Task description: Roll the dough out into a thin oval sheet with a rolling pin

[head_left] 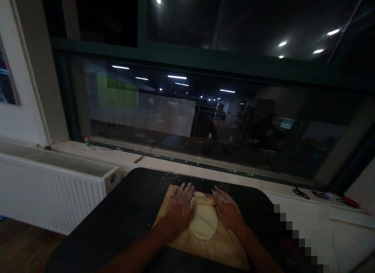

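A pale wooden rolling pin (204,201) lies across a flat, oval sheet of dough (204,224). My left hand (182,204) is closed over the pin's left end, its floured fingers pointing away from me and hiding that end. On the pin's other end my right hand (227,205) is closed too, the fingers reaching forward with flour on them. Only the middle of the pin shows between the hands. Dough extends on both sides of the pin, more of it toward me. Beneath it is a wooden board (211,252).
The board rests on a dark table (117,222) sprinkled with flour and crumbs. A white radiator (58,191) stands at left. Along the windowsill (164,163) are a small red-and-green container (87,141), scissors (301,193) and a red item (348,201). A wide dark window rises behind.
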Action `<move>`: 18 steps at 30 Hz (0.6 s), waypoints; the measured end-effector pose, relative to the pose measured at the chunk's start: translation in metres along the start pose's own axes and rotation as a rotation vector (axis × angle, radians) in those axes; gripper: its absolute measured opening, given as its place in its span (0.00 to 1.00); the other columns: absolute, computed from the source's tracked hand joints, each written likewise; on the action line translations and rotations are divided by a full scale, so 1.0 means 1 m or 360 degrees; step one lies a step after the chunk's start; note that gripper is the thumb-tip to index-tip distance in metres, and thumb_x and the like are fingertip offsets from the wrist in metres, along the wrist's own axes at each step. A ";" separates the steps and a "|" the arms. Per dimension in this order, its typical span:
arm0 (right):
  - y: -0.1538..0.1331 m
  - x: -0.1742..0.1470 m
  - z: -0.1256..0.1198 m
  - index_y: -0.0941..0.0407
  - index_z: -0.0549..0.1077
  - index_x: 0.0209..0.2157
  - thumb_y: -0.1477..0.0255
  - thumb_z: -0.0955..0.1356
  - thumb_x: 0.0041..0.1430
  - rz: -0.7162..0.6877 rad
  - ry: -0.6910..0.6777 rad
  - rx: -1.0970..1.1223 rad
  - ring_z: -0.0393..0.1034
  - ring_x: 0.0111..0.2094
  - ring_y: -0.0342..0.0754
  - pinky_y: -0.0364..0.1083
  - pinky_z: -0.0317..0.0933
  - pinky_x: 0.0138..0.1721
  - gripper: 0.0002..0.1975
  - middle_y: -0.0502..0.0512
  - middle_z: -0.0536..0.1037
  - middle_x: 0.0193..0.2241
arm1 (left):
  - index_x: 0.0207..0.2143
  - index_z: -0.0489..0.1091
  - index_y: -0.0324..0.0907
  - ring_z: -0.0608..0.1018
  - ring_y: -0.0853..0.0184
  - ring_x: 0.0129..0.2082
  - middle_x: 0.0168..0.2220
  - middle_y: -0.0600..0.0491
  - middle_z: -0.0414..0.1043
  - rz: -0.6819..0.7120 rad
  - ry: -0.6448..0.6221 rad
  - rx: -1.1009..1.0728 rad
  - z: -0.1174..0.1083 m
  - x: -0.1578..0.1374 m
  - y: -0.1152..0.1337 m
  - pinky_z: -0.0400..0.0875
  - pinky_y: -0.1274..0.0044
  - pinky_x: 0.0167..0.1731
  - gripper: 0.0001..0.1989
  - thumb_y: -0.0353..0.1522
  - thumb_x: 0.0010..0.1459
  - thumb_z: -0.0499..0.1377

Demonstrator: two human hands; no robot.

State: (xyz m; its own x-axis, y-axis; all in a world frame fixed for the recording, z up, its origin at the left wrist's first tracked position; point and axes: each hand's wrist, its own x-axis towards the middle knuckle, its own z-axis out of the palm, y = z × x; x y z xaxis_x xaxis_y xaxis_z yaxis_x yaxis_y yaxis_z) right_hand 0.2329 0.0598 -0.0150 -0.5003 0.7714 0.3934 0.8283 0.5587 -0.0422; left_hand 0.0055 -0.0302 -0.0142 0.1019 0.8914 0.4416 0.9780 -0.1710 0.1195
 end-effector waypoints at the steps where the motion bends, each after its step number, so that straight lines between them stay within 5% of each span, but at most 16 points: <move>1: -0.001 -0.009 0.000 0.55 0.78 0.60 0.71 0.56 0.72 0.0023 0.0048 0.0049 0.71 0.66 0.56 0.54 0.66 0.68 0.26 0.61 0.77 0.63 | 0.71 0.62 0.42 0.65 0.52 0.72 0.72 0.45 0.64 0.0045 -0.0005 -0.0011 -0.002 -0.007 0.002 0.56 0.54 0.72 0.26 0.36 0.76 0.44; 5: -0.007 -0.046 -0.006 0.49 0.76 0.63 0.62 0.56 0.73 0.0120 0.0152 0.0272 0.66 0.69 0.57 0.59 0.63 0.71 0.27 0.53 0.75 0.65 | 0.74 0.58 0.44 0.65 0.53 0.72 0.73 0.48 0.61 0.0179 -0.0089 -0.0060 -0.014 -0.042 0.005 0.56 0.54 0.73 0.28 0.38 0.76 0.45; 11: -0.014 -0.083 -0.013 0.37 0.70 0.66 0.58 0.57 0.72 0.0037 0.0089 0.0360 0.65 0.69 0.55 0.59 0.63 0.71 0.26 0.43 0.72 0.67 | 0.77 0.48 0.54 0.61 0.58 0.74 0.75 0.59 0.55 0.0330 0.0076 -0.0098 -0.019 -0.083 -0.001 0.58 0.62 0.75 0.30 0.40 0.76 0.47; 16: -0.017 -0.031 -0.020 0.48 0.74 0.64 0.63 0.55 0.74 -0.0028 -0.0172 0.0086 0.68 0.68 0.54 0.56 0.58 0.73 0.27 0.53 0.75 0.65 | 0.74 0.59 0.49 0.68 0.56 0.71 0.72 0.52 0.63 0.0304 -0.0015 -0.0171 -0.017 -0.041 -0.014 0.61 0.59 0.72 0.27 0.40 0.75 0.48; 18: -0.018 0.004 -0.022 0.50 0.79 0.57 0.64 0.56 0.73 0.0030 -0.0275 0.0014 0.75 0.61 0.53 0.50 0.64 0.65 0.25 0.56 0.82 0.58 | 0.71 0.64 0.46 0.71 0.58 0.69 0.70 0.48 0.67 0.0243 -0.0089 -0.0180 -0.015 -0.009 -0.022 0.64 0.61 0.70 0.25 0.37 0.76 0.47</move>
State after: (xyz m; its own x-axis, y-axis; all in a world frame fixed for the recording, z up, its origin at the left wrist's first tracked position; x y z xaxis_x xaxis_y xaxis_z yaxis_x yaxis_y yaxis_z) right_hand 0.2213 0.0458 0.0076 -0.5210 0.8223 0.2290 0.8361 0.5456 -0.0567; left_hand -0.0193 -0.0409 -0.0069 0.2607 0.8727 0.4127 0.9239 -0.3495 0.1554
